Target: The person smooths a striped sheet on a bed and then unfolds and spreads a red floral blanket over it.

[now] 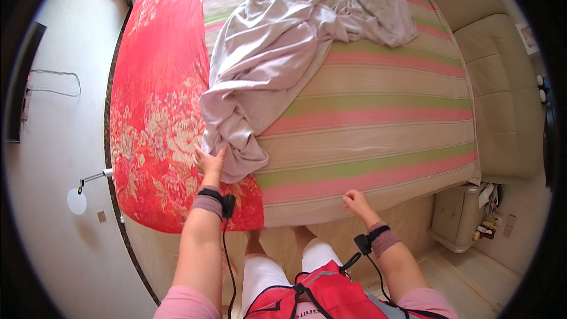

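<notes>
My left hand (pixel 209 160) rests at the lower left corner of a crumpled pale lilac sheet (pixel 274 48), thumb spread from the fingers; whether it grips the cloth I cannot tell. Under that corner lies a red floral blanket (pixel 159 97), spread along the bed's left side. The lilac sheet runs in loose folds from there up to the far side of the bed. My right hand (pixel 358 204), fingers curled in with nothing visible in them, is over the near edge of the striped bed sheet (pixel 376 133) in green, pink and beige.
A padded headboard (pixel 500 97) stands at the right, with a nightstand (pixel 456 217) and small bottles below it. A lamp with a round head (pixel 77 201) is at the left, near a wall-mounted television (pixel 26 84). Cables hang from both my wrist straps.
</notes>
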A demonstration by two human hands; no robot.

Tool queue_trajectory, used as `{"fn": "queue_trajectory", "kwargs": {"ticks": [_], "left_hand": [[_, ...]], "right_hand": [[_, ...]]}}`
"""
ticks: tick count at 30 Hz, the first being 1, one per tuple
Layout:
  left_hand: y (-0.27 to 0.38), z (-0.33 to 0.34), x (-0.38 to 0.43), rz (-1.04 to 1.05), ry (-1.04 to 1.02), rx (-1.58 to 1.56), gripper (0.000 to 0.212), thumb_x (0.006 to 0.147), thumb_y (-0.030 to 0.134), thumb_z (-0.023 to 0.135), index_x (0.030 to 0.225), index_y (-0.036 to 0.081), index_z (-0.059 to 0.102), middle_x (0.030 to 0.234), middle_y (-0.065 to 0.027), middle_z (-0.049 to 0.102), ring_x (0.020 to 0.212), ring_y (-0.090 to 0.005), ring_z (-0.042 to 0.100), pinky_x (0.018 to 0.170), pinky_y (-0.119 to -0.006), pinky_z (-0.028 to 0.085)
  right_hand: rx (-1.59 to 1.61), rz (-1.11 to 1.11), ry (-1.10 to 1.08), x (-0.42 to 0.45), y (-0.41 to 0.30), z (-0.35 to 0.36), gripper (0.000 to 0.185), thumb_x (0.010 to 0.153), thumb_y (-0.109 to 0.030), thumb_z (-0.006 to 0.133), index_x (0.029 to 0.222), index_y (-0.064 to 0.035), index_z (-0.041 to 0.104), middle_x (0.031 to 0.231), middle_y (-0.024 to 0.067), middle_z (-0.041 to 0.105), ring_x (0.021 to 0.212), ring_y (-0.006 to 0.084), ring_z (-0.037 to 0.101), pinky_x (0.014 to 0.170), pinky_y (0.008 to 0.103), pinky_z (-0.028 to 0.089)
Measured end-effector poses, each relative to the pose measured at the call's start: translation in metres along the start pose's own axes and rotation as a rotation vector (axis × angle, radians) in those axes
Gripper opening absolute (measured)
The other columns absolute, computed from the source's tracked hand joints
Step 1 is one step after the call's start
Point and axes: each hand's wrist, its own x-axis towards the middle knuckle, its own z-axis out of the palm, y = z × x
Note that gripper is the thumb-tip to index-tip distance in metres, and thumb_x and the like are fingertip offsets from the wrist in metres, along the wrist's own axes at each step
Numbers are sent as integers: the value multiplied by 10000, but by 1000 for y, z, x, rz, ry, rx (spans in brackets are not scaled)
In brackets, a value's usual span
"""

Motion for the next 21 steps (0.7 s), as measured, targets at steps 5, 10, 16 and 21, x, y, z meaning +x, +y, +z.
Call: {"fn": "queue_trajectory", "kwargs": {"ticks": [5, 10, 16, 21], "left_hand": [[-22, -9, 63, 115, -180, -122, 431, 750, 344, 689, 1054, 48, 614, 935, -156, 657, 875, -282, 632, 733, -356, 489], [67, -49, -21, 558, 41, -302, 71, 836, 94, 536, 815, 36, 572, 663, -149, 569, 619, -255, 578, 581, -365, 444], [123, -128, -175, 810, -889, -513, 102, 741, -16, 567, 827, 29, 596, 686, -118, 572, 613, -180, 585, 556, -297, 464], [141, -167, -228, 929, -1475, -512, 108, 825, 56, 569, 915, 7, 603, 742, -129, 616, 679, -206, 621, 641, -299, 481]], "right_hand": [[139, 72, -15, -15, 21, -11, 121, 818, -135, 586, 816, -14, 602, 681, 47, 621, 556, 122, 610, 515, 263, 481], [244, 192, 12, -33, 32, -27, 122, 822, -129, 584, 825, -9, 601, 682, 51, 618, 569, 125, 612, 506, 267, 488], [409, 206, 9, -30, -1, -28, 113, 823, -116, 577, 864, -11, 583, 737, 67, 617, 588, 137, 608, 505, 268, 491], [740, 192, -139, -41, -98, -42, 287, 876, -271, 583, 1025, -32, 528, 875, 94, 602, 721, 176, 620, 625, 293, 519]]}}
